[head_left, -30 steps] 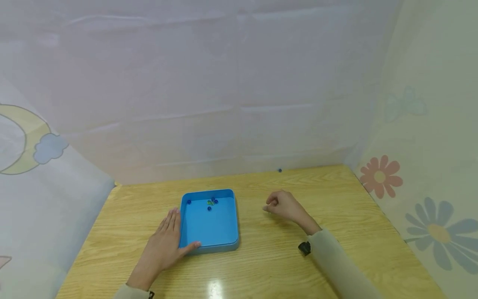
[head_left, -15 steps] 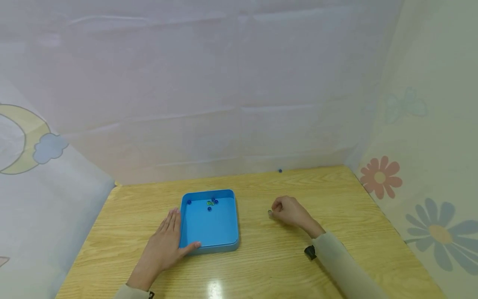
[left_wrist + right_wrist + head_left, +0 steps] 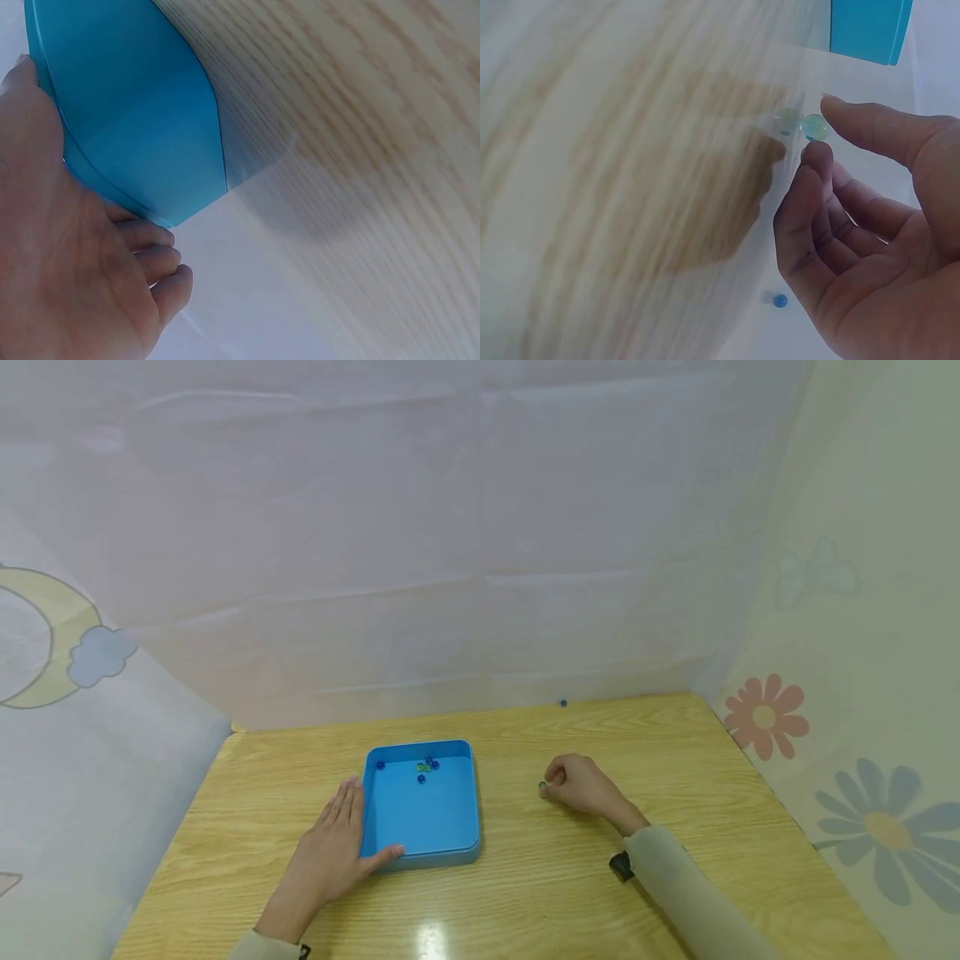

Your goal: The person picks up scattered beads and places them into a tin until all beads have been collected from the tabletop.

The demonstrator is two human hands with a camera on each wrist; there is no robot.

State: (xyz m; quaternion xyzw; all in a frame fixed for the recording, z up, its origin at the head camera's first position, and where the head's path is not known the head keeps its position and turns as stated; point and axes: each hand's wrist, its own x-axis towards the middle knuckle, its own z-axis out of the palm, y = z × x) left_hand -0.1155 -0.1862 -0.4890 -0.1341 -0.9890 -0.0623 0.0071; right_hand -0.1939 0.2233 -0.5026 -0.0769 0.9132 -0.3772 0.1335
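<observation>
A shallow blue tray [image 3: 422,827] stands left of the middle of the table. Flat against its left wall lie the fingers of my left hand [image 3: 326,852], with the thumb along the near edge. Several blue marbles and a couple of yellow-green ones [image 3: 420,767] sit toward the back inside it. To the right of the tray, my right hand [image 3: 585,787] holds a clear greenish marble [image 3: 814,127] between thumb and index fingertips, low at the tabletop. The other fingers of that hand are curled. Farther back, a blue marble [image 3: 564,703] rests near the table's rear edge.
The wooden table [image 3: 510,893] meets a pale cloth backdrop [image 3: 480,568] at the back. Printed side panels flank it, with flowers [image 3: 763,718] on the right and a moon [image 3: 71,618] on the left.
My right hand has shifted slightly right and down, and the greenish marble now shows at its fingertips. Over the last half second it stays nearly still. The left hand and tray have not moved.
</observation>
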